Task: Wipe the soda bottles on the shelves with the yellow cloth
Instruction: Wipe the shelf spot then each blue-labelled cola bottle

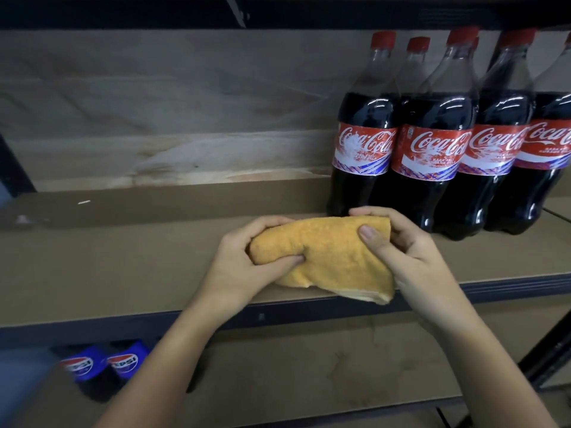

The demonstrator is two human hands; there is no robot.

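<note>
Yellow cloth: folded terry towel, held at frame centre over the front edge of the middle shelf, its lower corner hanging past the dark metal lip; left hand at the cloth's 9 o'clock end, fingers curled over the top and thumb pressed into the underside fold, gripping it; right hand at the cloth's 3 o'clock end, fingers wrapped behind and thumb flat on the front face, pinching it; both forearms enter from 6 o'clock. Coca-Cola bottles: large plastic bottles, dark cola, red caps, red and white labels, standing upright in a tight cluster at 2 o'clock on the same shelf, at least two rows deep, nearest bottle just behind the right hand's fingers; contact cannot be told. Shelf board brown, its 9 to 12 o'clock stretch bare, pale plywood backing behind. Pepsi bottles: two blue labels visible at 7 o'clock on the lower shelf, blurred, partly hidden by the left forearm.
</note>
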